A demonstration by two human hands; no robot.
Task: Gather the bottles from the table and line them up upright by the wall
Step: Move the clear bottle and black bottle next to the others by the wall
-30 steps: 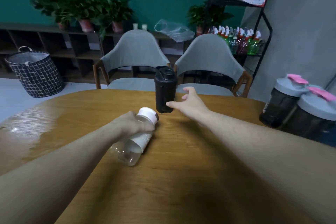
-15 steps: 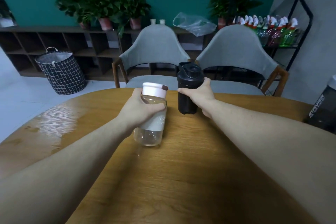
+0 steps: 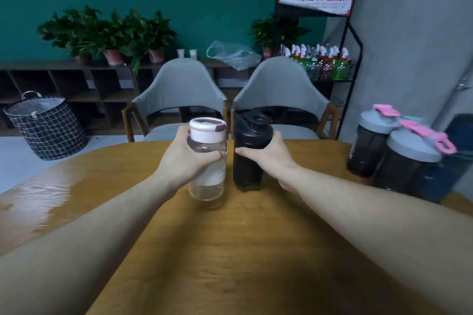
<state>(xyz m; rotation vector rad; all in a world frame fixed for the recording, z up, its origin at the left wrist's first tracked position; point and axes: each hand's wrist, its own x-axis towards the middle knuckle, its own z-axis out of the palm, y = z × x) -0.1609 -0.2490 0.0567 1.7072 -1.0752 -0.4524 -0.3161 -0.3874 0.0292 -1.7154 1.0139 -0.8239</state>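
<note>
My left hand (image 3: 186, 161) grips a clear bottle (image 3: 208, 181) with a white cap, held upright near the middle of the wooden table (image 3: 230, 250). Right beside it my right hand (image 3: 271, 158) wraps around a black shaker bottle (image 3: 247, 146), also upright. The two bottles are side by side, almost touching. Whether their bases rest on the table I cannot tell. At the right edge, by the grey wall (image 3: 409, 46), stand two dark shaker bottles with grey lids and pink caps (image 3: 368, 143) (image 3: 409, 161), upright and close together.
Two grey chairs (image 3: 179, 94) (image 3: 281, 94) face the table's far edge. A black rack of coloured bottles (image 3: 322, 64) stands by the wall corner. A checked basket (image 3: 48, 128) sits on the floor at left. A dark blue object (image 3: 458, 161) is partly visible behind the shakers.
My left hand lifted the clear bottle from lying on its side to upright. My right hand closed on the black bottle, and both bottles now stand side by side.
</note>
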